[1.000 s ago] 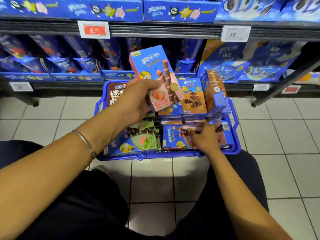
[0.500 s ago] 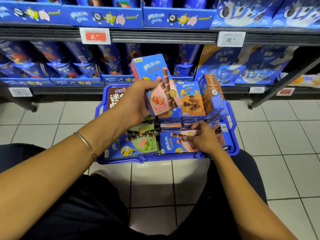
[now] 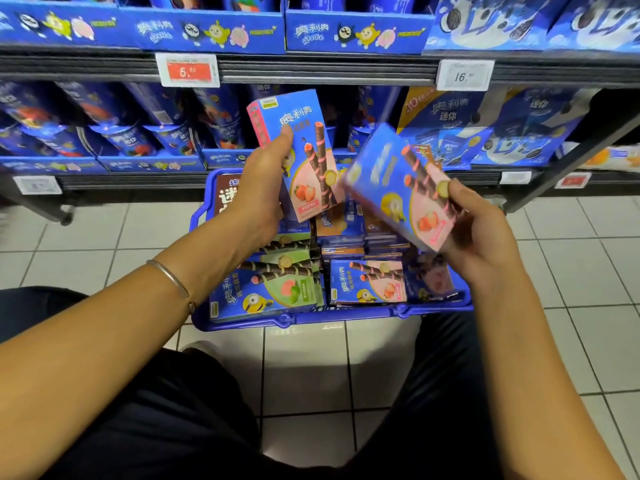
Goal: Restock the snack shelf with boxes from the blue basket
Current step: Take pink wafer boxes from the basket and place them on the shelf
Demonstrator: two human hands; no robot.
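Blue plastic forms the basket (image 3: 311,320), which sits on the pale tiled floor (image 3: 86,233) between the person's knees. Both forearms reach forward over it.

The left hand (image 3: 263,188) is raised above the basket's far left part. It grips one strawberry wafer box (image 3: 301,157) upright: the thumb presses the printed front and the fingers curl round the back, out of sight. A thin metal bracelet (image 3: 173,278) circles that wrist, over the basket's near left corner.

The right hand (image 3: 481,233) hangs above the basket's right side, palm turned up. It pinches a second strawberry wafer box (image 3: 398,181), which tilts with its top leaning left towards the first. The thumb lies on the front near the lower end and the fingers curl beneath. The two held boxes are just beside each other; I cannot tell whether they touch.

So two boxes are in the hands, one each. Inside the basket, one green-panelled box (image 3: 273,292) lies face up at the near left and one pink-panelled box (image 3: 367,282) lies face up at the near middle. One brown box (image 3: 225,195) stands at the far left corner. A stack of flat boxes (image 3: 346,237) fills the middle, too overlapped to count.

Beyond the basket stands the snack shelf (image 3: 311,69), packed with blue packs. Its upper rail carries two price tags, one red (image 3: 188,70) and one white (image 3: 465,75).
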